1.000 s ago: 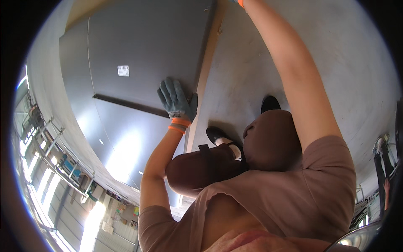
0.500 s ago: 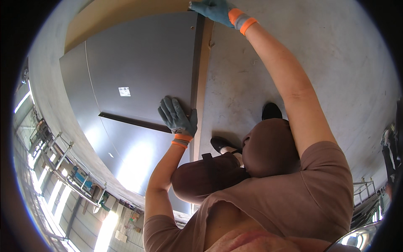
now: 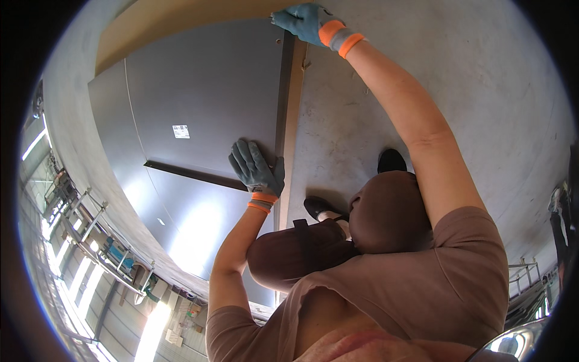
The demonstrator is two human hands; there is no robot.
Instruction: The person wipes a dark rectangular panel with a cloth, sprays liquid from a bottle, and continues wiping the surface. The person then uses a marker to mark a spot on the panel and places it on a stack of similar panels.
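A large dark grey, glossy panel (image 3: 205, 78) lies in front of me, with a white label (image 3: 181, 131), a thin seam and a long dark slot (image 3: 196, 174) across it. My left hand (image 3: 254, 169), in a grey glove with an orange cuff, rests flat on the panel near its right edge, fingers stretched out and the thumb at that edge. At the far right corner, my right hand (image 3: 304, 23), in a matching glove, has its fingers closed at the panel's corner; its thumb is partly hidden.
Brown cardboard (image 3: 157, 30) shows beyond and along the right side of the panel. Grey concrete floor (image 3: 356, 108) lies to the right, around my dark shoes (image 3: 392, 161). Metal racks (image 3: 96, 223) stand at the left. Someone's dark-clothed legs (image 3: 561, 211) show at the far right.
My right hand has shifted slightly nearer and left at the far corner, its fingers drawn closer together. My left hand stays flat on the panel.
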